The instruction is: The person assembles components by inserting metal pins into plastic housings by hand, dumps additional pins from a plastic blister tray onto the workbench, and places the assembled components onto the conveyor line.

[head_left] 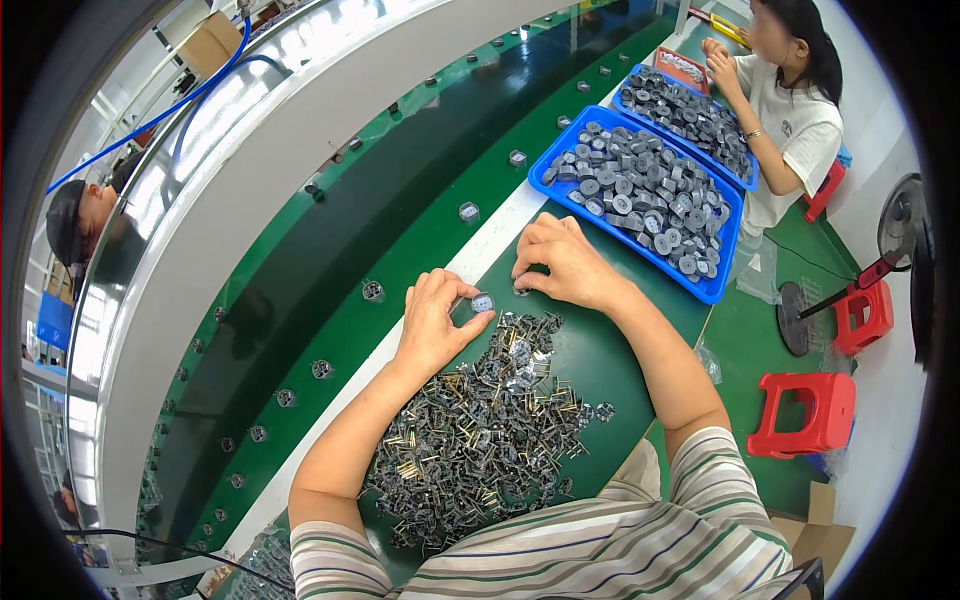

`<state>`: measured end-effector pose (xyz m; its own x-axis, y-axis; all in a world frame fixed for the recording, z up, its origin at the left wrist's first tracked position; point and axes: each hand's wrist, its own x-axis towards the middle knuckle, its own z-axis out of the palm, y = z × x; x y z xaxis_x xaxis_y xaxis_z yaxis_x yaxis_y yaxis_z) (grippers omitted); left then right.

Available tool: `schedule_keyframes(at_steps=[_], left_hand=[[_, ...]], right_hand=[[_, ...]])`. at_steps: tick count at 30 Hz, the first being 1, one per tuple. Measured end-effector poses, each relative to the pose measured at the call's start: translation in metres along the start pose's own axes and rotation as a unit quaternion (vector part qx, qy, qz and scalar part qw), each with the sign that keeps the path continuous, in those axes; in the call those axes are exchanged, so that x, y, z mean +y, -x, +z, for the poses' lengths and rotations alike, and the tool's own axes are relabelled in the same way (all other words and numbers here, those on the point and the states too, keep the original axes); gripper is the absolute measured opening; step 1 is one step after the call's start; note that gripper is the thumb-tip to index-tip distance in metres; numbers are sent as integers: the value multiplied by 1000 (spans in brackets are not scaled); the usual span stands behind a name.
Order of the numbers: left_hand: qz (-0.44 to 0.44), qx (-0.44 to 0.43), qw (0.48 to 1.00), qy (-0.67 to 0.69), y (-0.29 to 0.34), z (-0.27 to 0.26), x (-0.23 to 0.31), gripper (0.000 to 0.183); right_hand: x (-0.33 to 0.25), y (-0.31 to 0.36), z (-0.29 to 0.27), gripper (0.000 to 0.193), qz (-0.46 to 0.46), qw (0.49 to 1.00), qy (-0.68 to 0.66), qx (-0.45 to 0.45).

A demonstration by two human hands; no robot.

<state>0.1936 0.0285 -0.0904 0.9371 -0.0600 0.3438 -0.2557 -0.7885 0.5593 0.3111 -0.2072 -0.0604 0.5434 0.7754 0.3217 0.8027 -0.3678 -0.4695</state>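
My left hand (432, 318) pinches a small grey round housing (483, 302) between thumb and fingers, its pale inner face turned up. Just to the right, my right hand (572, 262) has its fingers closed around a small dark part (521, 290), mostly hidden by the fingertips. Below both hands spreads a large heap of small dark parts with metal pins (480, 440) on the green tabletop (625, 375). A blue tray (712, 290) full of grey round housings stands beyond my right hand.
Along the left curves a green conveyor belt (420, 225) carrying spaced-out small parts. A second blue tray (742, 172) and a red tray (660, 54) sit farther off, near a co-worker in a white shirt (815, 125). Red stools (805, 412) and a fan (795, 318) stand right.
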Motion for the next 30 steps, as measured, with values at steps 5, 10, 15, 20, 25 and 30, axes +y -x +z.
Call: schedule_keyframes(at_steps=[5, 10, 15, 20, 25, 30], left_hand=[[12, -4, 1000, 1, -1, 3, 0, 34], [8, -7, 1000, 7, -1, 3, -3, 35], [24, -2, 1000, 5, 0, 4, -6, 37], [26, -6, 1000, 15, -2, 5, -5, 35], [4, 26, 1000, -9, -3, -3, -13, 32], [-71, 105, 985, -115, -20, -32, -40, 29]], right_hand=[[-5, -9, 29, 9, 23, 983, -176, 42], [-13, -10, 42, 11, 10, 993, -116, 34], [-24, -13, 40, 10, -6, 997, -65, 44], [-24, -11, 38, 15, -43, 998, -9, 54], [1, -7, 7, 21, 99, 957, -263, -76], [16, 15, -39, 31, 32, 944, -175, -279]])
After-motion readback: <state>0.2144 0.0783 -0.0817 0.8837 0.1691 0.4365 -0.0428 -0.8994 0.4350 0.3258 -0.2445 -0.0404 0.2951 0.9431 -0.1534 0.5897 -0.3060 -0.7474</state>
